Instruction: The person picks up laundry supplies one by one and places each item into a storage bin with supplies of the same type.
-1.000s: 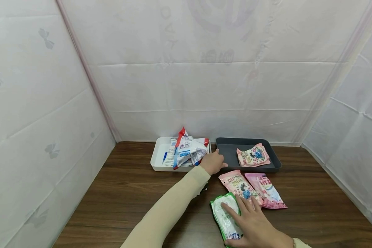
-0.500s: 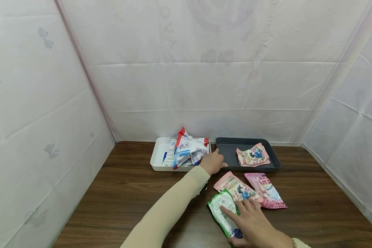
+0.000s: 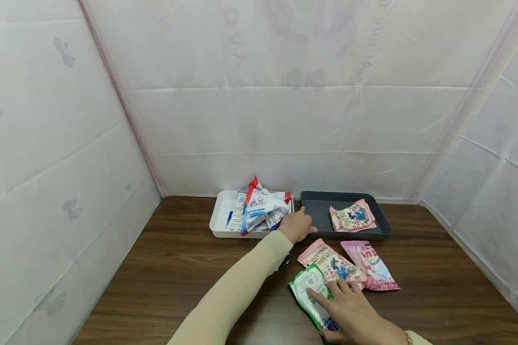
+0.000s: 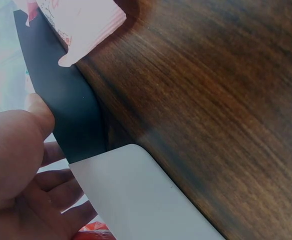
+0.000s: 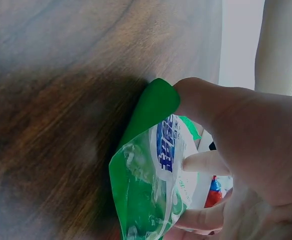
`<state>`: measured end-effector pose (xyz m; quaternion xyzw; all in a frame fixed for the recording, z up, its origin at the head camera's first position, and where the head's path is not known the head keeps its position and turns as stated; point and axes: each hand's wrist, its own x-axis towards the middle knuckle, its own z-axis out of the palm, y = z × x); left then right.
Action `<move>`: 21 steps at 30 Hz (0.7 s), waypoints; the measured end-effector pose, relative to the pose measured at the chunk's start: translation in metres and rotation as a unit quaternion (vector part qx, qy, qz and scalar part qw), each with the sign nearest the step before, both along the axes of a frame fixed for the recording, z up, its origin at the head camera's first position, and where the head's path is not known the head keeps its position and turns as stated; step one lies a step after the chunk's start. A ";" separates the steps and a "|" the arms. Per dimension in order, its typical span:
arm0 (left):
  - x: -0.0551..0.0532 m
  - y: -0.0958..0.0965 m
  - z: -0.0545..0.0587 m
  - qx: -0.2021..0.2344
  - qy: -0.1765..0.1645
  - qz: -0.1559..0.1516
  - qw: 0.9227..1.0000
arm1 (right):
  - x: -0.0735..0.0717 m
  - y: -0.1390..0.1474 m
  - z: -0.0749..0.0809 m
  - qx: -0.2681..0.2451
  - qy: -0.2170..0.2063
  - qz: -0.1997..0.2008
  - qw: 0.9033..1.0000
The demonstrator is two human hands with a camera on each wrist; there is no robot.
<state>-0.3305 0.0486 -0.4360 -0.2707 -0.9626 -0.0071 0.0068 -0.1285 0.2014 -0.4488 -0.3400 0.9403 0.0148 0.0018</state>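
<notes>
In the head view my left hand (image 3: 297, 226) rests where the white tray (image 3: 216, 233) and the dark grey tray (image 3: 317, 201) meet. Its thumb touches the grey rim, and its fingers reach over into the trays, as the left wrist view shows. My right hand (image 3: 355, 311) holds a green-and-white washing powder bag (image 3: 310, 292) on the table, thumb at the near edge and fingers across its face. The right wrist view shows that bag's green edge (image 5: 158, 102) bent up by the thumb. Just beyond lie a pink floral bag (image 3: 328, 261), partly covered by the green-and-white one, and a pink-purple bag (image 3: 371, 266).
Red, white and blue bags (image 3: 259, 211) are heaped in the white tray, one poking above its rim. A pink floral packet (image 3: 354, 216) sits on the right of the grey tray. White sheeting (image 3: 259, 124) walls the wooden table (image 3: 164, 287) at the back and sides.
The green-and-white bag and the pink floral bag beneath it have shifted slightly left, and the floral bag has turned. My right thumb has slid a little right. My left hand has stayed put.
</notes>
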 end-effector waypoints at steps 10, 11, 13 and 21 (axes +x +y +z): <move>0.003 0.000 0.004 0.003 -0.004 -0.001 1.000 | 0.000 0.001 0.000 -0.024 -0.030 -0.006 0.999; 0.003 0.000 0.003 0.003 -0.003 0.000 1.000 | 0.000 0.001 0.000 -0.028 -0.032 -0.007 0.999; 0.003 0.000 0.003 0.001 -0.004 0.002 1.000 | 0.001 0.001 0.000 -0.036 -0.034 -0.008 0.999; 0.001 0.001 0.001 0.006 -0.006 0.003 1.000 | 0.001 0.003 -0.001 -0.057 -0.034 -0.002 0.998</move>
